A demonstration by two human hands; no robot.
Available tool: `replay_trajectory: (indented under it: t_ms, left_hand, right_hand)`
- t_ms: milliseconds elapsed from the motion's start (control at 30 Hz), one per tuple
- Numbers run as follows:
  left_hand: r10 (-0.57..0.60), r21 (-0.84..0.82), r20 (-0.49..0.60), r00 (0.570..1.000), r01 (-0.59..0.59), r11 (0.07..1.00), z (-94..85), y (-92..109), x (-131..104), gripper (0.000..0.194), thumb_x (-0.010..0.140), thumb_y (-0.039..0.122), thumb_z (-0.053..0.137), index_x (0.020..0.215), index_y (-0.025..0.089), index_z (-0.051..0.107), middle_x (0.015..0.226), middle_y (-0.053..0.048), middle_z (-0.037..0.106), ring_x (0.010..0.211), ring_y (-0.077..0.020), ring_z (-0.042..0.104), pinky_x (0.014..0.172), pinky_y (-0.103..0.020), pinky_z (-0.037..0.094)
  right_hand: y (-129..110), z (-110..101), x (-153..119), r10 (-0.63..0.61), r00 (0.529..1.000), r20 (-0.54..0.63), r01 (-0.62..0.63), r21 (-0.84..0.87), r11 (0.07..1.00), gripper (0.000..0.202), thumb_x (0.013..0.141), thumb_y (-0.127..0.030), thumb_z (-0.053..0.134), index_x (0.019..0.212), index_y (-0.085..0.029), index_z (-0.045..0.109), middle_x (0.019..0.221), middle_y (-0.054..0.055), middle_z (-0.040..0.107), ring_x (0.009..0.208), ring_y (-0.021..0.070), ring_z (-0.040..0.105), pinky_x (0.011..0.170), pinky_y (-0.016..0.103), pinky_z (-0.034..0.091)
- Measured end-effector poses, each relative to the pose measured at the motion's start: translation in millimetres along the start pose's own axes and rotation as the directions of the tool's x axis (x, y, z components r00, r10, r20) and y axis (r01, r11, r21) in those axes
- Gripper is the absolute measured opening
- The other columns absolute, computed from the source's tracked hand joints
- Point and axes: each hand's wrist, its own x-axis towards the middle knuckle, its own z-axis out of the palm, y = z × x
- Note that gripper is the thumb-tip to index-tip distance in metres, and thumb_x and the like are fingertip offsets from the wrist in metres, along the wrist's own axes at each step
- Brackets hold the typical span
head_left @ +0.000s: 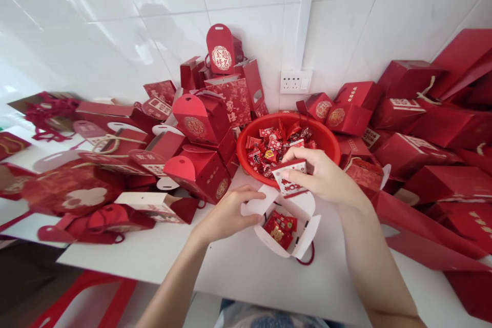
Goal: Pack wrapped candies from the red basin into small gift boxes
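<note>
My left hand (229,213) pinches the raised flap of an open gift box (310,233), red outside by the look of its cord and white inside. Several red packets with gold print (280,229) lie within the box. Above its far side, my right hand (331,177) grips a small white packet with red print (291,184) between thumb and fingers. Just behind is a red plastic basin (333,156) of red-wrapped candies (269,149), partly covered by the right hand. A dark red cord (310,256) loops out beside the box's near right corner.
Red gift boxes (202,118) are stacked left of the basin, some with open lids. More red boxes (434,148) crowd the right side. The white table (246,277) stands against a tiled wall with a socket (295,82). A red stool (82,300) is at lower left.
</note>
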Motion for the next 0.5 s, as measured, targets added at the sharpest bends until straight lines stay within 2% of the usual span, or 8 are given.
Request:
replay_trajectory:
  t_ms: [67, 133, 200, 267, 333, 433, 500]
  left_hand:
    - [0.013, -0.001, 0.002, 1.0, -0.013, 1.0, -1.2, 1, -1, 0.038, 0.078, 0.027, 0.077, 0.116, 0.022, 0.074, 0.113, -0.007, 0.072, 0.102, -0.0252, 0.068, 0.092, -0.034, 0.052]
    - [0.024, -0.002, 0.014, 1.0, -0.024, 1.0, -2.5, 1, -2, 0.036, 0.08, 0.029, 0.076, 0.114, 0.021, 0.075, 0.112, -0.007, 0.072, 0.101, -0.0247, 0.067, 0.092, -0.034, 0.051]
    - [0.027, -0.001, 0.032, 0.999, -0.027, 1.0, -3.5, 0, -2, 0.034, 0.081, 0.03, 0.076, 0.114, 0.021, 0.075, 0.111, -0.007, 0.071, 0.101, -0.0246, 0.067, 0.092, -0.034, 0.051]
    - [0.021, 0.007, 0.042, 0.999, -0.022, 1.0, -3.9, -2, -2, 0.037, 0.08, 0.03, 0.076, 0.116, 0.022, 0.074, 0.11, -0.007, 0.071, 0.101, -0.0245, 0.066, 0.093, -0.034, 0.05]
    - [0.02, 0.016, 0.037, 0.999, -0.02, 1.0, -4.1, -4, -2, 0.04, 0.08, 0.029, 0.076, 0.12, 0.022, 0.073, 0.113, -0.008, 0.07, 0.103, -0.0246, 0.066, 0.094, -0.035, 0.05]
    - [0.042, 0.016, 0.028, 0.999, -0.042, 0.999, -4.1, -7, -3, 0.04, 0.081, 0.028, 0.075, 0.12, 0.022, 0.073, 0.119, -0.008, 0.069, 0.107, -0.0249, 0.066, 0.096, -0.035, 0.05]
    - [0.052, 0.015, 0.038, 0.998, -0.053, 0.999, -4.1, -7, -3, 0.037, 0.082, 0.028, 0.074, 0.119, 0.022, 0.073, 0.118, -0.009, 0.069, 0.106, -0.0246, 0.066, 0.095, -0.035, 0.051]
  right_hand:
    - [0, 0, 0, -0.003, 0.997, 0.083, 0.007, -0.051, 0.999, 0.007, 0.085, -0.026, 0.067, 0.085, -0.019, 0.065, 0.083, -0.001, 0.066, 0.079, 0.016, 0.062, 0.072, 0.026, 0.047]
    - [1, 0, 0, 0.018, 0.975, 0.22, 0.003, -0.097, 0.995, 0.006, 0.086, -0.025, 0.066, 0.088, -0.019, 0.068, 0.084, 0.0, 0.07, 0.08, 0.0168, 0.065, 0.074, 0.027, 0.048]
    - [1, 2, 1, 0.02, 0.927, 0.375, 0.041, -0.154, 0.987, 0.011, 0.086, -0.021, 0.065, 0.095, -0.019, 0.072, 0.091, 0.001, 0.074, 0.085, 0.0177, 0.067, 0.08, 0.028, 0.048]
    - [4, 4, 3, 0.014, 0.877, 0.481, 0.106, -0.221, 0.969, 0.02, 0.085, -0.015, 0.064, 0.101, -0.019, 0.074, 0.1, 0.003, 0.076, 0.092, 0.019, 0.069, 0.086, 0.029, 0.047]
    - [8, 6, 4, 0.016, 0.872, 0.489, 0.155, -0.306, 0.939, 0.024, 0.083, -0.012, 0.062, 0.103, -0.019, 0.074, 0.102, 0.004, 0.077, 0.094, 0.0203, 0.069, 0.085, 0.03, 0.047]
    - [12, 6, 4, -0.002, 0.897, 0.441, 0.194, -0.391, 0.9, 0.026, 0.084, -0.012, 0.059, 0.103, -0.02, 0.074, 0.1, 0.005, 0.077, 0.093, 0.0214, 0.069, 0.083, 0.031, 0.046]
    - [11, 6, 3, -0.015, 0.881, 0.474, 0.223, -0.385, 0.896, 0.025, 0.086, -0.012, 0.058, 0.103, -0.019, 0.075, 0.103, 0.005, 0.077, 0.095, 0.0216, 0.07, 0.086, 0.031, 0.046]
